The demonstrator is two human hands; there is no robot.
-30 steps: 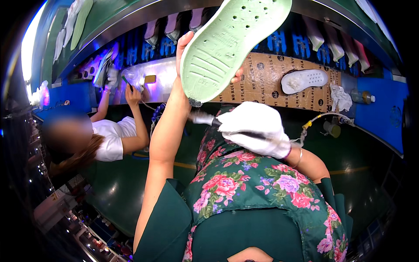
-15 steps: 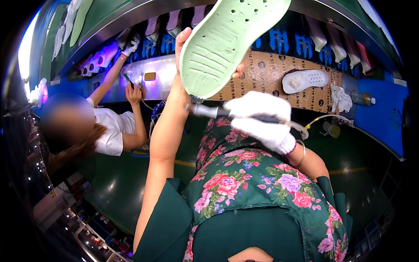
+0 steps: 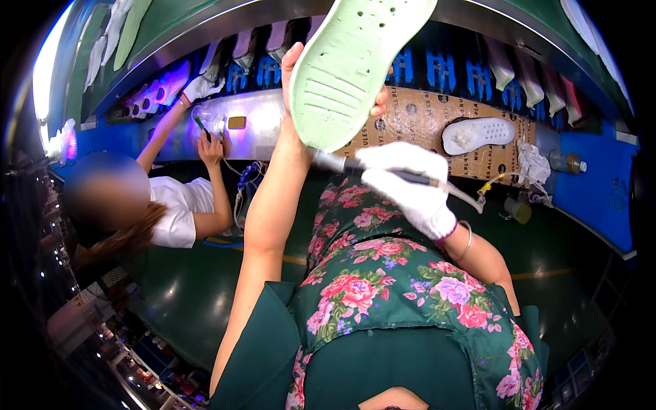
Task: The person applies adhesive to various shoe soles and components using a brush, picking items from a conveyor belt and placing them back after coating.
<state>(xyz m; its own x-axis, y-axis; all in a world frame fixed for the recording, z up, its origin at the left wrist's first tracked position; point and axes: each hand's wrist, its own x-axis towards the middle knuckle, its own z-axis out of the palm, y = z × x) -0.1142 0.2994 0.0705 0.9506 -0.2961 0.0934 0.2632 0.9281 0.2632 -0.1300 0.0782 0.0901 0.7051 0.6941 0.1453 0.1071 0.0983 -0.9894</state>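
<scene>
Green sole: raised in the left hand, upper middle of the view; grooved, perforated face toward the camera; upper end cut off by the picture's edge.
Left hand: bare; grasping the green sole from behind, fingers showing along both edges, palm hidden.
Right hand: white-gloved; wrapped around the brush, metal bangle at the wrist.
Brush: dark handle, silvery forward part pointing left; tip blurred, just beside the green sole's lower end and the left wrist; contact cannot be told.
Hose: pale, trailing from the brush's rear.
Cardboard: brown, printed, laid on the metal bench.
White sole: flat on the cardboard, row of holes toward its right end.
Cloth: white, crumpled, right of the white sole.
Bottle: clear, lying beside the cloth.
Apron: dark green, pink flowers.
Co-worker: at left, white top; gloved hand by the rack, bare hand holding a green tool.
Block: yellowish, on the bench near the co-worker.
</scene>
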